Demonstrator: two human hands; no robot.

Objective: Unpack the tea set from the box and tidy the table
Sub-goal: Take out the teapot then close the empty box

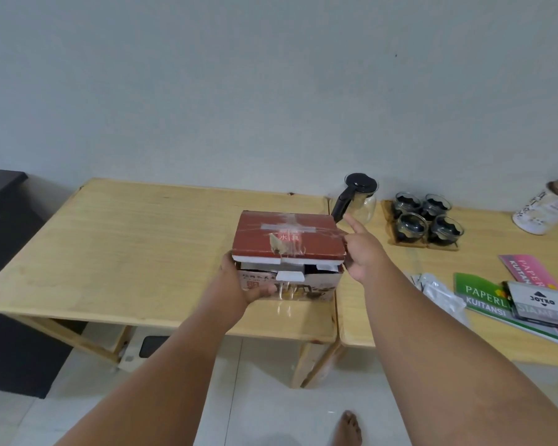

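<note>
At the centre of the frame, the red-lidded tea set box sat on the wooden bench. Our left hand gripped its lower-left front corner. Our right hand pressed against the box's right side, forefinger extended, not clenched. To the upper right stood the glass teapot and four glass cups on a wooden tray. Receipt books lay at right.
</note>
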